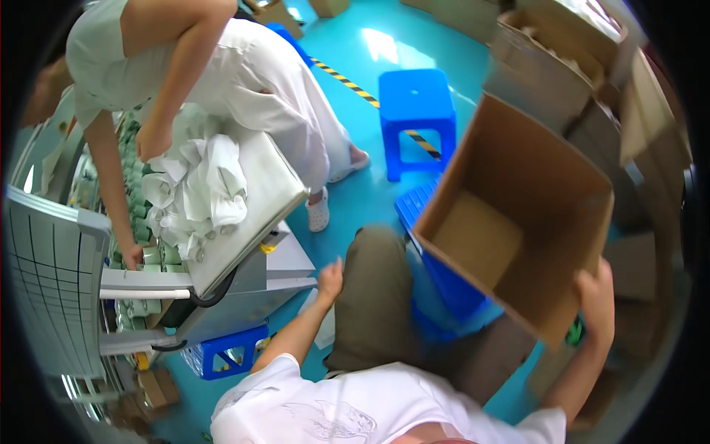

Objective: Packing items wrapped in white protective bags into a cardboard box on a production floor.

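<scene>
A right hand [597, 300] pinches the right side wall of an open cardboard box [510, 222], held tilted above the turquoise floor [340, 41], its brown bottom showing; the grip of the blurred left hand [331, 280] cannot be told. Beyond stands another open carton [529, 70], contents unclear.

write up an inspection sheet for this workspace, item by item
Surface: crumpled white pieces piled on a white top; blue-green floor around
Job's things: open cardboard box, tilted, partly hiding a blue crate
Clutter: more cartons at right
Hands: right hand grips the box's edge; left hand, blurred, nothing seen in it
Cables: nothing certain; black curved strip may be a handle
Surroundings: co-worker at left, blue stool ahead, striped floor tape
</scene>
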Action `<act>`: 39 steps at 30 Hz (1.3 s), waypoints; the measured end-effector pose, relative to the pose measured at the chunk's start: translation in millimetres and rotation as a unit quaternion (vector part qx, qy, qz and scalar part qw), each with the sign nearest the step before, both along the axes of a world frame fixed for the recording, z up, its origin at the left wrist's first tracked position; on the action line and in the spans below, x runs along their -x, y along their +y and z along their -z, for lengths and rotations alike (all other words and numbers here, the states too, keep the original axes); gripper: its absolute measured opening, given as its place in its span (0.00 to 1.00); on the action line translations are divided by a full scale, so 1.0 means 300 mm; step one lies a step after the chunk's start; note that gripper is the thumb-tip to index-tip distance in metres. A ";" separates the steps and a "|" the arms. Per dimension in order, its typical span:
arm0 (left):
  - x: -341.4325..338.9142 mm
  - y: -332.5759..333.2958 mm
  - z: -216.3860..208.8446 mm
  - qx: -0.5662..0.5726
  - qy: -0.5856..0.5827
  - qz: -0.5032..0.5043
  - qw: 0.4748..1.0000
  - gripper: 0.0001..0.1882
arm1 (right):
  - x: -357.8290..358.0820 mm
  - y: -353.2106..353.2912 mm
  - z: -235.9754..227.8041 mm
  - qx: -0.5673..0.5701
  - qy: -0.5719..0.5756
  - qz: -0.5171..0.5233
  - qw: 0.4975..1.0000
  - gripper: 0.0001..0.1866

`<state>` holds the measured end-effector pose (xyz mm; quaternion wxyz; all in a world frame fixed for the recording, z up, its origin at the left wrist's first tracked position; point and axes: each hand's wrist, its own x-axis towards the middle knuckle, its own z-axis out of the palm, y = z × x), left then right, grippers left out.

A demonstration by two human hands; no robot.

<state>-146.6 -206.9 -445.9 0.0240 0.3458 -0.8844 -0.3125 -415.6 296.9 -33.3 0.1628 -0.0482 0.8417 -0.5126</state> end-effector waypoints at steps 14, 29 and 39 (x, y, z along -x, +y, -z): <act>0.572 0.654 -1.252 -0.642 0.114 0.046 0.757 0.62 | -0.359 -0.206 0.084 0.138 0.025 0.336 0.931 0.55; 0.448 0.610 -0.750 -0.716 0.284 0.005 0.638 0.28 | -0.493 -0.285 0.533 0.535 -0.073 0.374 0.754 0.23; 0.495 0.709 -1.002 0.299 0.315 0.335 0.836 0.34 | -0.476 -0.235 0.313 -0.314 0.441 0.178 0.822 0.48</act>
